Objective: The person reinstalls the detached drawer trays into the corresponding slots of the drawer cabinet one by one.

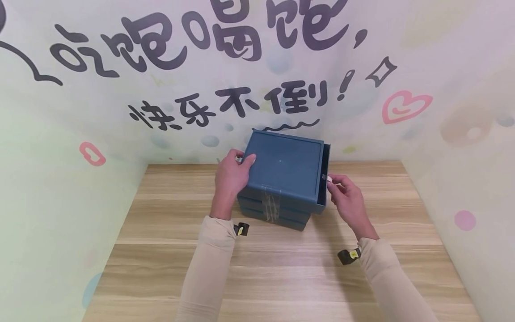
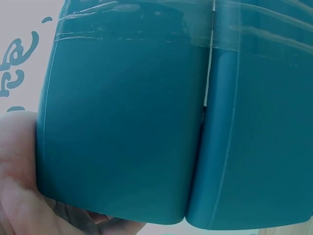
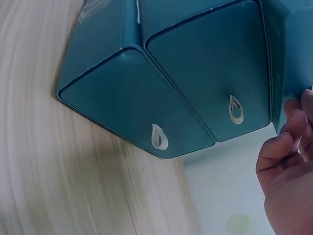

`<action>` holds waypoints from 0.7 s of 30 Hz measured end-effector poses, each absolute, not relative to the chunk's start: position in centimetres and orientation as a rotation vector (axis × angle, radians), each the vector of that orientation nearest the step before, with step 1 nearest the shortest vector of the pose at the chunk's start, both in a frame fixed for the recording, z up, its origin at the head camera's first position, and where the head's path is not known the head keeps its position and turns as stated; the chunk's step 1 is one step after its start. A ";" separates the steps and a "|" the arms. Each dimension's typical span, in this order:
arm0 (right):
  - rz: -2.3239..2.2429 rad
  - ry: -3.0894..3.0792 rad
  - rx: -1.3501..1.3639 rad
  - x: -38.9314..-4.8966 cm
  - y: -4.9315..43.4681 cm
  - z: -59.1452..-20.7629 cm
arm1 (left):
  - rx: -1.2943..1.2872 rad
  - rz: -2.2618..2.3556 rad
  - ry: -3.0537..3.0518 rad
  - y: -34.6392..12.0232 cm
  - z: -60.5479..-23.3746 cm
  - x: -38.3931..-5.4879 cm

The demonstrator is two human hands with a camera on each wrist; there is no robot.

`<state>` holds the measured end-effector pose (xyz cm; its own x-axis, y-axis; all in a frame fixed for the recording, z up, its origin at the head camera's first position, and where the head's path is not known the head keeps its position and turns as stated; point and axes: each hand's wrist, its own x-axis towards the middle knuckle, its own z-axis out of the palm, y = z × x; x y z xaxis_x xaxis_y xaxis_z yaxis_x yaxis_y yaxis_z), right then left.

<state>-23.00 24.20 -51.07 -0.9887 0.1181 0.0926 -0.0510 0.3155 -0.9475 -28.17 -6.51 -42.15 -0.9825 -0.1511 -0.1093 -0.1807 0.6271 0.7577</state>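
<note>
A dark blue stacked drawer unit (image 1: 281,165) stands on the table with its top drawer (image 1: 321,208) pulled slightly out to the right. My left hand (image 1: 232,179) grips the unit's upper left edge, thumb on the top and fingers round the far side. At the right my right hand (image 1: 349,203) pinches a white pull (image 1: 329,179) on the top drawer's front. In the right wrist view, two lower drawers are closed, each with a white pull loop (image 3: 155,137). The inside of the top drawer is mostly hidden.
Clear tape (image 1: 271,203) runs down the unit's near side. Under it lies a wood-grain table (image 1: 169,250). A printed wall (image 1: 193,134) rises close behind the unit, with side walls left and right. Each wrist wears a small black camera (image 1: 349,256).
</note>
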 end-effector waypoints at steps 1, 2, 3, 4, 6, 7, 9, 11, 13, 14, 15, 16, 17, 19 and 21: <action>1.767 -2.424 -0.060 -23.0 24.2 -51.1 | -0.287 1.313 2.803 -6.5 -42.2 -28.2; 1.771 -2.425 -0.056 -23.0 24.1 -51.0 | -0.288 1.314 2.805 -6.5 -42.2 -28.2; 1.776 -2.425 -0.052 -23.1 24.1 -51.0 | -0.287 1.313 2.808 -6.5 -42.2 -28.2; 1.778 -2.428 -0.049 -23.1 24.0 -50.9 | -0.287 1.312 2.811 -6.5 -42.2 -28.2; 1.783 -2.431 -0.041 -23.1 24.0 -50.9 | -0.284 1.312 2.812 -6.5 -42.2 -28.2; 1.785 -2.432 -0.038 -23.1 24.0 -50.9 | -0.284 1.314 2.812 -6.5 -42.2 -28.1; 1.789 -2.431 -0.029 -23.2 23.9 -50.9 | -0.281 1.312 2.813 -6.5 -42.1 -28.1; 1.798 -2.427 -0.025 -23.2 23.7 -50.9 | -0.280 1.317 2.811 -6.5 -42.1 -28.1; 1.802 -2.424 -0.021 -23.2 23.6 -50.9 | -0.282 1.317 2.813 -6.5 -42.1 -28.1; 1.802 -2.425 -0.021 -23.2 23.6 -50.9 | -0.284 1.317 2.815 -6.5 -42.1 -28.1; 1.804 -2.424 -0.022 -23.2 23.5 -50.9 | -0.285 1.317 2.815 -6.5 -42.1 -28.1; 1.803 -2.423 -0.021 -23.2 23.5 -50.9 | -0.286 1.316 2.815 -6.5 -42.1 -28.1; 1.802 -2.423 -0.020 -23.2 23.5 -50.9 | -0.287 1.316 2.816 -6.5 -42.1 -28.1; 1.802 -2.417 -0.019 -23.2 23.4 -51.0 | -0.288 1.315 2.815 -6.5 -42.2 -28.0; 1.812 -2.406 -0.015 -23.2 23.3 -51.1 | -0.291 1.312 2.815 -6.6 -42.2 -28.0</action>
